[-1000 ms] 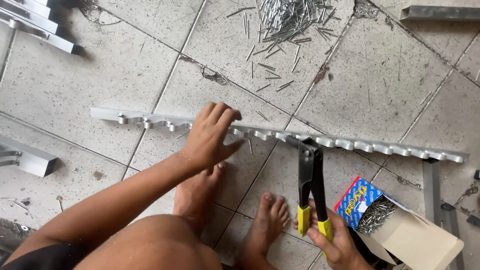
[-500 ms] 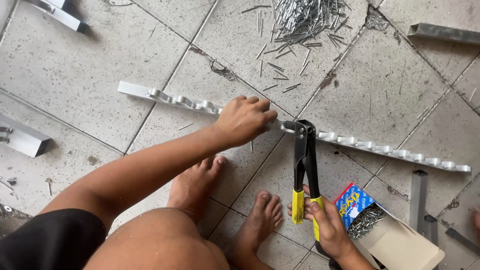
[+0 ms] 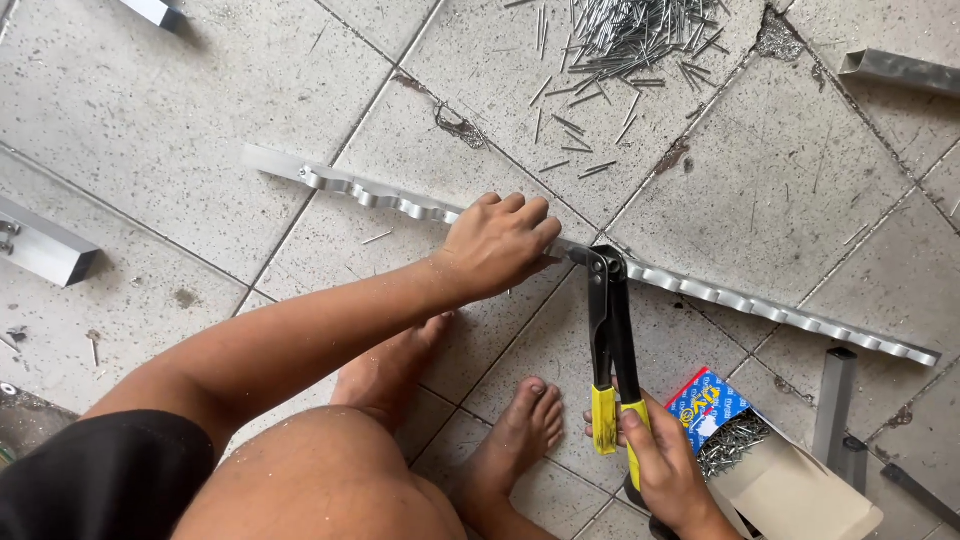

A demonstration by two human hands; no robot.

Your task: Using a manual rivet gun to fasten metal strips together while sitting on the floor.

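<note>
A long scalloped aluminium strip point(image 3: 380, 200) lies diagonally across the tiled floor. My left hand point(image 3: 495, 245) presses down on its middle, fingers curled over it. My right hand point(image 3: 665, 470) grips the yellow handles of a black hand riveter point(image 3: 608, 330), squeezed close together. The riveter's head rests on the strip just right of my left hand. My bare feet sit on the tiles below the strip.
A pile of spent rivet pins point(image 3: 625, 45) lies at the top. An open cardboard box of rivets point(image 3: 745, 445) stands by my right hand. Aluminium pieces lie at the left point(image 3: 45, 245), top right point(image 3: 900, 72) and lower right point(image 3: 835, 410).
The view has shifted, so the strip and hands sit further right. My left hand stays on the strip and the riveter's handles have closed together at the same spot.
</note>
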